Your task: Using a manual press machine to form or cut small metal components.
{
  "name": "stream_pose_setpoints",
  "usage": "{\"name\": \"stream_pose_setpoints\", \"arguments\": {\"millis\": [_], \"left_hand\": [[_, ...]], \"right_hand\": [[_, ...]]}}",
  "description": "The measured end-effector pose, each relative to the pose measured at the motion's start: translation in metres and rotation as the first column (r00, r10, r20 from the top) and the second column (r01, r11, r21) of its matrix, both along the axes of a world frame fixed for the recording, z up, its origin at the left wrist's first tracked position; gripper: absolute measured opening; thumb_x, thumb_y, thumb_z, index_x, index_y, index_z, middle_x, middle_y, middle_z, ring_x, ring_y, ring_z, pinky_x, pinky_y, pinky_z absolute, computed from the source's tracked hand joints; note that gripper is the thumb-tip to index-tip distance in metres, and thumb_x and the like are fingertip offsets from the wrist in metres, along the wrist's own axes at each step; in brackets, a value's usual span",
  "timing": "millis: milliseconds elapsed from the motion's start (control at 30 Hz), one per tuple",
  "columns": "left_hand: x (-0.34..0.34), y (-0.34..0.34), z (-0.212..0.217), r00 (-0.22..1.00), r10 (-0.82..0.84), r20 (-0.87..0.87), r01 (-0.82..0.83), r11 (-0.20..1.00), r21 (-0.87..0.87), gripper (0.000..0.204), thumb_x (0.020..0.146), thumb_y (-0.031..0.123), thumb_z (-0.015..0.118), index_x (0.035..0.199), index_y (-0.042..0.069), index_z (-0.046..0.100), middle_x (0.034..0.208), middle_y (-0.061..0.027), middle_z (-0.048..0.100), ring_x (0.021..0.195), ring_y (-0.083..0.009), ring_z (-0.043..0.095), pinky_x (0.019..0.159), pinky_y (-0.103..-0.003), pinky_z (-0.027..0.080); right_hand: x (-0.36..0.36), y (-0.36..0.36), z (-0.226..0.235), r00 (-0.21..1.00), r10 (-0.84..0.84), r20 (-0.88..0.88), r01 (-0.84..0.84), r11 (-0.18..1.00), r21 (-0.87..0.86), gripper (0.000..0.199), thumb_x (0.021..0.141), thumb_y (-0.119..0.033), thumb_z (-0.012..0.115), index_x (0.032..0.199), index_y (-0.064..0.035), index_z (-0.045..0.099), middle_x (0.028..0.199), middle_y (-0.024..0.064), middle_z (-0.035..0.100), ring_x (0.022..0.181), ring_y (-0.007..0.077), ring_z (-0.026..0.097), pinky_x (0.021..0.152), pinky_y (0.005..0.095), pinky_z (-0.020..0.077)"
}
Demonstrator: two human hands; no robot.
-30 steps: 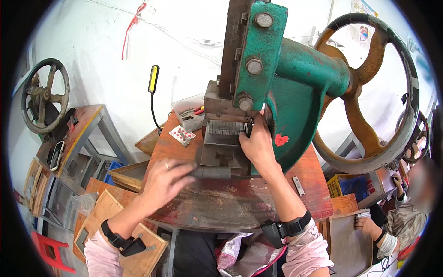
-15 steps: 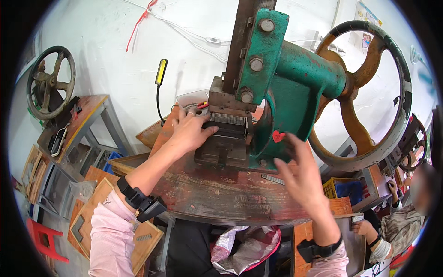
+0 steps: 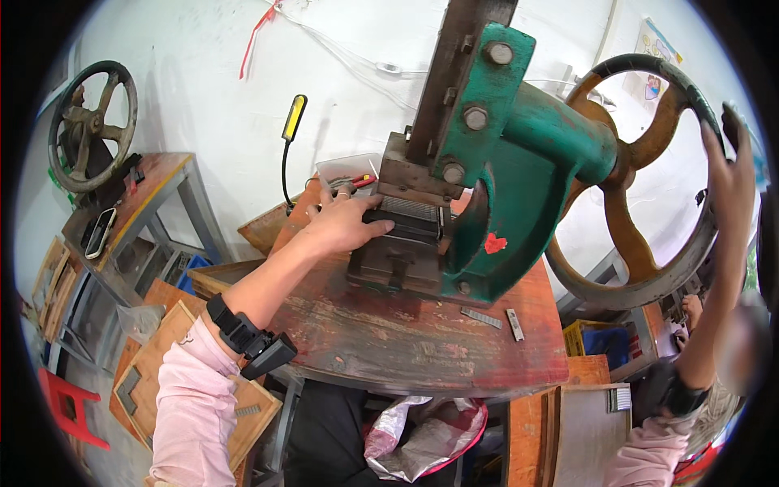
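My left hand (image 3: 345, 221) rests at the left side of the die under a green hand press (image 3: 531, 170). Its fingers are spread, with thumb and index finger touching the edge of a dark bar (image 3: 408, 227). Behind that bar, a finely ridged metal strip (image 3: 412, 207) sits below the steel ram block (image 3: 410, 174); whether my fingers pinch anything is hard to see. My right hand (image 3: 726, 166) is raised to the outer rim of the large handwheel (image 3: 633, 203), thumb and fingers apart, somewhat blurred and not visibly closed round it.
Two small metal pieces, a ridged strip (image 3: 481, 317) and a narrow bar (image 3: 515, 325), lie on the worn wooden bench (image 3: 389, 333). A clear tray (image 3: 345, 169) with tools and a yellow lamp (image 3: 294, 118) stand behind. Wooden trays (image 3: 182, 381) flank below; another person (image 3: 734, 398) is at right.
My right hand has gone from in front of the press up and right to the handwheel rim. The left hand keeps its place on the die. The view has shifted slightly.
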State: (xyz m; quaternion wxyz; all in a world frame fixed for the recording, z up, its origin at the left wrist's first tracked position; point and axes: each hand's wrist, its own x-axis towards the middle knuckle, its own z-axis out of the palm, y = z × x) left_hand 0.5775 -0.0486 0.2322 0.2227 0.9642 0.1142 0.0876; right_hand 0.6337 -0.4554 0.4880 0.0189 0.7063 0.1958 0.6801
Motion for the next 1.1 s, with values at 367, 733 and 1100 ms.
{"name": "stream_pose_setpoints", "arguments": {"millis": [367,733,1100], "left_hand": [[0.006,-0.019,-0.054,0.902,0.277,0.330,0.218,0.367,-0.904,0.091,0.071,0.024,0.080,0.128,-0.016,0.021,0.115,-0.0248,0.052,0.108,-0.0286,0.054,0.092,-0.037,0.045],[0.004,-0.021,-0.057,0.873,0.290,0.392,0.297,0.323,-0.899,0.067,0.074,0.018,0.077,0.119,-0.012,0.037,0.112,-0.0207,0.056,0.097,-0.0207,0.059,0.080,-0.030,0.051],[0.004,-0.023,-0.054,0.901,0.239,0.362,0.301,0.256,-0.919,0.059,0.075,0.017,0.076,0.117,-0.009,0.042,0.110,-0.0189,0.058,0.098,-0.0208,0.059,0.080,-0.031,0.051]], "right_hand": [[-0.030,0.034,-0.007,0.692,0.435,-0.577,0.120,0.718,0.686,0.043,0.083,-0.044,0.064,0.091,-0.0026,0.055,0.074,0.0036,0.054,0.056,0.0110,0.051,0.055,0.0233,0.0449],[-0.035,-0.005,-0.156,0.863,0.367,-0.347,-0.051,0.746,0.664,0.041,0.086,-0.031,0.065,0.110,0.0019,0.058,0.081,0.0017,0.059,0.066,0.0091,0.051,0.060,0.0223,0.0406],[-0.024,0.016,-0.105,0.846,0.515,-0.139,-0.186,0.529,0.828,0.031,0.087,-0.022,0.064,0.105,0.0030,0.058,0.084,0.0061,0.058,0.069,0.0106,0.052,0.064,0.0243,0.0447]]}}
